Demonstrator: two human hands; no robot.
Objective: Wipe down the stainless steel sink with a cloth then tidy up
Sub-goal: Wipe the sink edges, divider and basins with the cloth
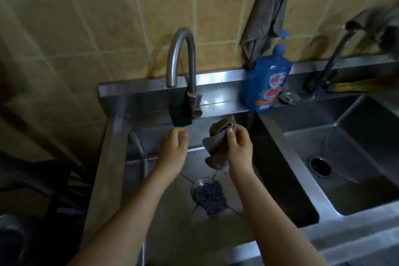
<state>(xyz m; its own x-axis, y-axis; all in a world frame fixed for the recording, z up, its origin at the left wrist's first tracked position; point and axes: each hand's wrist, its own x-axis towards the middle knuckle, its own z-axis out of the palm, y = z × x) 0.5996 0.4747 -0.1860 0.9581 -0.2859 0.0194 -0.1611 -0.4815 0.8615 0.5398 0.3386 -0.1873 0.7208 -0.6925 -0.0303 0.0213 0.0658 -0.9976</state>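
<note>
On the floor of the left basin (172, 218), nearest, a dark scourer (210, 198) is seen lying over the drain strainer (199, 183), at 6 o'clock from the hands; it is not yet put away. Above it the cloth (216, 147) is gripped, bunched, by the curled fingers and thumb of the right hand (238, 150), clear of the steel. The left hand (172, 149), at its 9 o'clock, is curled with nothing visible in it. No wiping contact is shown, so wiping is judged unfinished and tidying left. Farther, a green sponge (180, 117) is propped by the tap (183, 49) at 11 o'clock, and a blue bottle (267, 80) is stood on the sink (222, 90) ledge at 1 o'clock. In the right basin (367, 157), at 3 o'clock, only a dark drain is seen.
</note>
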